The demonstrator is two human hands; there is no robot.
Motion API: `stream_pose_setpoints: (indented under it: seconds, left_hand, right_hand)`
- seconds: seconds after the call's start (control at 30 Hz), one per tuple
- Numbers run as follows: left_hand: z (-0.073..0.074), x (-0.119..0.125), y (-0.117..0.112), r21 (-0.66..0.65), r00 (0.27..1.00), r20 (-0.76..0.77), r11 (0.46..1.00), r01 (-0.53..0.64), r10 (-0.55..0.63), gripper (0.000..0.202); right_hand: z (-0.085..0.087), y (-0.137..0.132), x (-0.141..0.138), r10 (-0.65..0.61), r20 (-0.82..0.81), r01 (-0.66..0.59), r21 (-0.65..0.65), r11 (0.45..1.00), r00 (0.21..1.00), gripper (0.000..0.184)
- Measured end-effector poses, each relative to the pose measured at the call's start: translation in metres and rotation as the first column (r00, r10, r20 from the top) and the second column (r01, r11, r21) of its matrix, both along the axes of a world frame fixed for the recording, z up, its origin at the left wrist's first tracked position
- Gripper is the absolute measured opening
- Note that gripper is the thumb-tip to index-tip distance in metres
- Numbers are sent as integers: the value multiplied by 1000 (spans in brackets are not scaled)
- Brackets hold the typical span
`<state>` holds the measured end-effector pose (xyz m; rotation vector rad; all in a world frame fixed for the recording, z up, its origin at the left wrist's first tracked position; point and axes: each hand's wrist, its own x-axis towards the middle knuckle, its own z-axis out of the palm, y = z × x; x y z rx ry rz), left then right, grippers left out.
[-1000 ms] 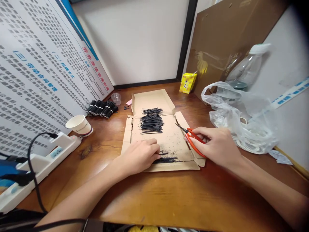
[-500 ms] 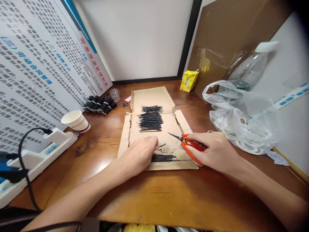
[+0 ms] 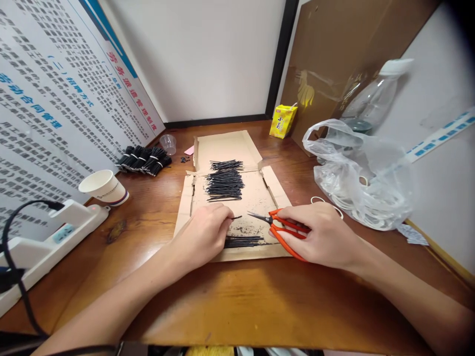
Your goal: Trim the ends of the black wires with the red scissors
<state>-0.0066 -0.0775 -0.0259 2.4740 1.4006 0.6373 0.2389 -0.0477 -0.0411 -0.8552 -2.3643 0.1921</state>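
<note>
My left hand pinches a thin black stick, whose short end pokes out past the fingertips toward the right. In my right hand are scissors with red handles; their pointed dark blades aim left, a little apart from the stick's end. Both hands are above an opened cardboard sheet. A pile of black sticks lies beyond my left hand, and a smaller row of sticks is near the cardboard's front edge. Dark crumbs are scattered between them.
Left on the wooden table are tied black bundles, a clear plastic cup, a paper cup and a power strip. A yellow drink box stands behind; a plastic bag and a bottle are at right.
The stick's end in my left hand now points right, toward the scissors' blades. The scissors have come closer to my left hand. The whole view has shifted slightly.
</note>
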Motion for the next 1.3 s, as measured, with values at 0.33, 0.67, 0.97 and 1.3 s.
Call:
stream_pose_setpoints:
  seconds: [0.33,0.67,0.97,1.3]
  left_hand:
    - [3,6,-5,39,994,84,997,70,-73,15]
    - [6,8,-5,50,958,269,995,84,-95,14]
    - [3,9,-7,3,950,302,997,82,-79,14]
    - [3,9,-6,-18,952,297,996,86,-77,14]
  right_hand:
    - [-8,-2,-6,27,-44,-27,-7,1000,999,14]
    - [-6,-4,-6,81,-100,-68,123,990,992,14]
    - [-7,-4,-7,81,-87,-69,133,989,993,15]
    - [-4,-4,-5,62,-64,-51,150,987,996,21]
